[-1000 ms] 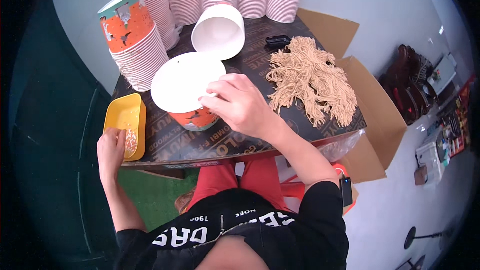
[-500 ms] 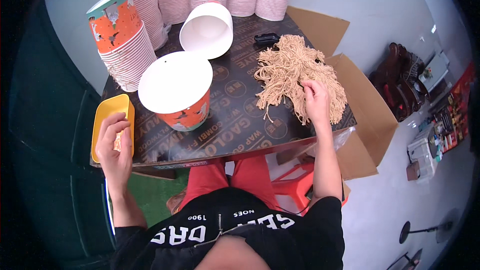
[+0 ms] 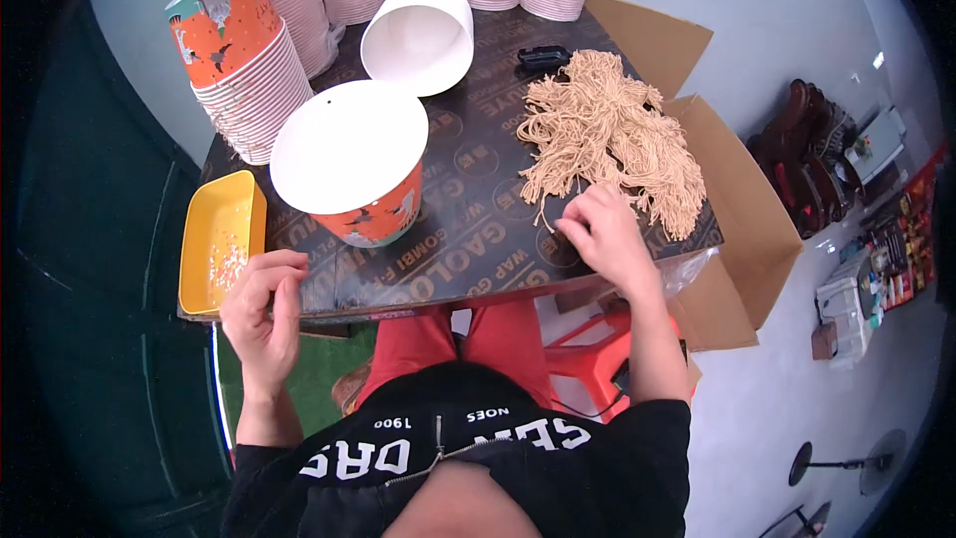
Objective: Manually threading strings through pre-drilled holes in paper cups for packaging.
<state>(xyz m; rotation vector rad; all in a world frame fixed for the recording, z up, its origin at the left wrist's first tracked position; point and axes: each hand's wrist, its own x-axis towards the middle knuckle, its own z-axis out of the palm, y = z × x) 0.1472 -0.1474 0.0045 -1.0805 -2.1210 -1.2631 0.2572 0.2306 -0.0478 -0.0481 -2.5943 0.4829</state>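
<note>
Two hands are at work, and only your right hand (image 3: 600,237) is on the material: its fingers are curled down and pinching at the near edge of the tan string bundle (image 3: 609,136), right of centre in the frame. Whether a single strand is actually caught between the fingertips is too small to tell. Your left hand (image 3: 261,314) sits at lower left, fingers loosely bent and pinched together over the table's front edge, just beside the yellow tray (image 3: 221,242) of small white bits; whether anything is between those fingertips cannot be made out.

Between your hands, the orange paper bucket (image 3: 351,160) stands upside down on the dark table (image 3: 478,229), white base up. Behind it, a second white bucket (image 3: 418,35) lies on its side, and a tall nested stack (image 3: 242,65) leans at upper left.

The strings lie tangled, so a pull on one would likely drag its neighbours off the near edge into the open cardboard box (image 3: 742,239) at right. A wide sweep could also knock the leaning stack.
</note>
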